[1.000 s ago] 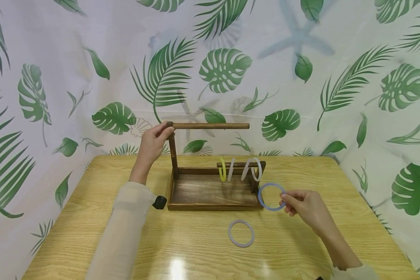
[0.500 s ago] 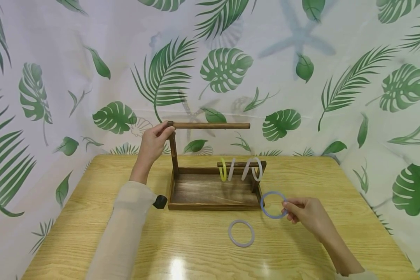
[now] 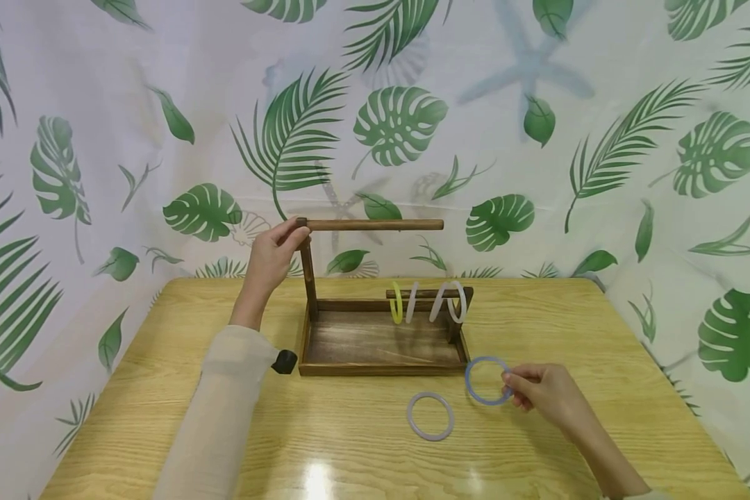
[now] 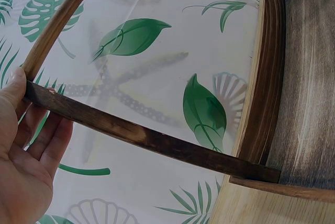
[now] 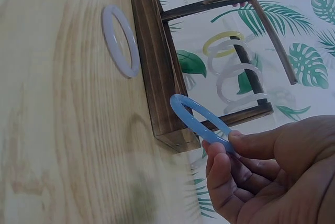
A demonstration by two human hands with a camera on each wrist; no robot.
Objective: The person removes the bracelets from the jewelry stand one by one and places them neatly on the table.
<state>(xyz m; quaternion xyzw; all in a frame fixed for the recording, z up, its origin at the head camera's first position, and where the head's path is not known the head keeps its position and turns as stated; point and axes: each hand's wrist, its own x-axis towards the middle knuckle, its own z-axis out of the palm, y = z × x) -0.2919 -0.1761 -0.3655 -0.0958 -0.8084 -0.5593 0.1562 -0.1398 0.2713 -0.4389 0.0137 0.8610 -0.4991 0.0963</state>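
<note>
My left hand (image 3: 270, 258) grips the top of the tall post of a wooden rack (image 3: 384, 370), where a long bar (image 3: 375, 225) juts out to the right. In the left wrist view its thumb and fingers (image 4: 55, 145) hold that corner. Pinched between thumb and fingers of my right hand (image 3: 546, 396) is a blue bangle (image 5: 196, 122), held above the table just right of the rack's front corner. A yellow bangle (image 3: 396, 303) and several whitish bangles (image 3: 438, 303) hang on the rack's short lower bar. Flat on the table lies a pale lilac bangle (image 3: 430, 417), in front of the rack.
The wood-grain table (image 3: 337, 444) carries the rack near its back edge. Behind stands a white curtain (image 3: 225, 139) printed with green leaves. A black object (image 3: 284, 362) sits at the left wrist.
My right hand has come down and slightly nearer with the blue bangle, away from the rack's right post. The left hand keeps its hold, and the rack stays put.
</note>
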